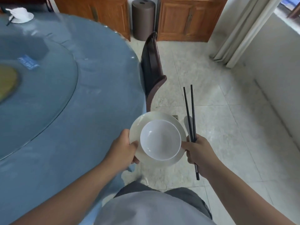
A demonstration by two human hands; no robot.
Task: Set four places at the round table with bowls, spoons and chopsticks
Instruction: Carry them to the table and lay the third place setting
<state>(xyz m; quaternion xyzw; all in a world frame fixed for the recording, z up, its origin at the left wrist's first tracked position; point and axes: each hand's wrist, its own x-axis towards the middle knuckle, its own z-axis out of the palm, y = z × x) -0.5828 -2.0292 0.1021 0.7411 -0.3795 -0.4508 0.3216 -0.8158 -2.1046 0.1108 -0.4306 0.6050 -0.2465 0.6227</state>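
A white bowl [160,141] sits on a cream plate [164,117] that I hold over the floor, just off the round table's [65,111] right edge. My left hand [125,148] grips the plate's left rim. My right hand [198,151] holds a pair of black chopsticks [190,111] pointing away from me, together with a white spoon [187,123], and its thumb touches the plate's right rim. At the table's far left stands a set place: a white bowl on a plate [21,15] with dark chopsticks beside it.
The table has a blue-grey cover and a glass turntable [40,88]. A dark wooden chair [151,69] stands against the table's right side, just beyond the plate. Wooden cabinets [186,18] and a brown bin [143,18] line the far wall. Pale floor tiles spread to the right.
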